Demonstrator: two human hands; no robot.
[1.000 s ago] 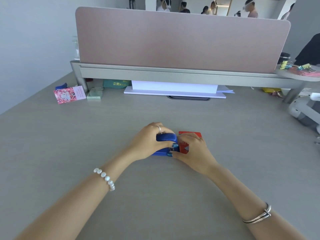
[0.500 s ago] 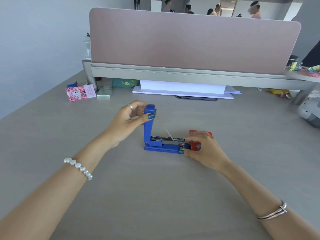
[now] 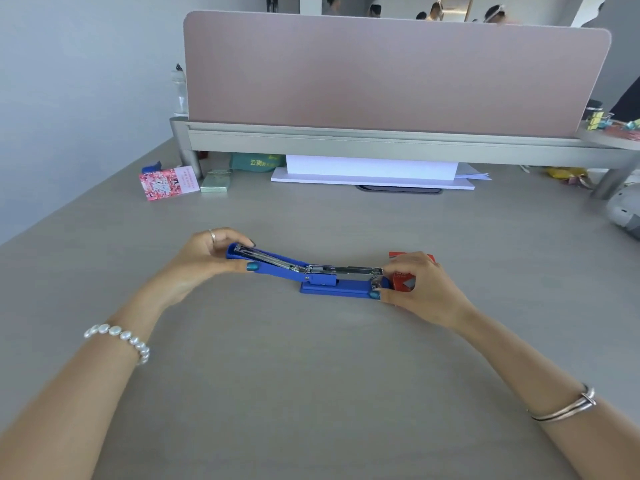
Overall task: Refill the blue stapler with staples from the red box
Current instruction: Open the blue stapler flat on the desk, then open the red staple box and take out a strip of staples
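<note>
The blue stapler (image 3: 332, 288) lies on the grey desk, swung fully open. Its lid stretches out flat to the left and its metal staple channel faces up. My left hand (image 3: 204, 261) grips the far end of the lid between thumb and fingers. My right hand (image 3: 420, 289) pinches the front end of the base and channel. The red box (image 3: 403, 280) sits just behind and right of the stapler, partly hidden by my right hand's fingers. Whether the box is open cannot be told.
A pink desk divider (image 3: 394, 74) on a grey rail closes the far side. Below it lie a white paper stack (image 3: 370, 171), a pink printed card (image 3: 168, 183), a small pale green box (image 3: 215, 181) and a green packet. A white rounded device (image 3: 625, 213) sits at the right edge.
One second ago the stapler was shut under both hands. My left hand swung the lid up to vertical, then over to the left until it lies flat. My right hand stayed on the front end.
</note>
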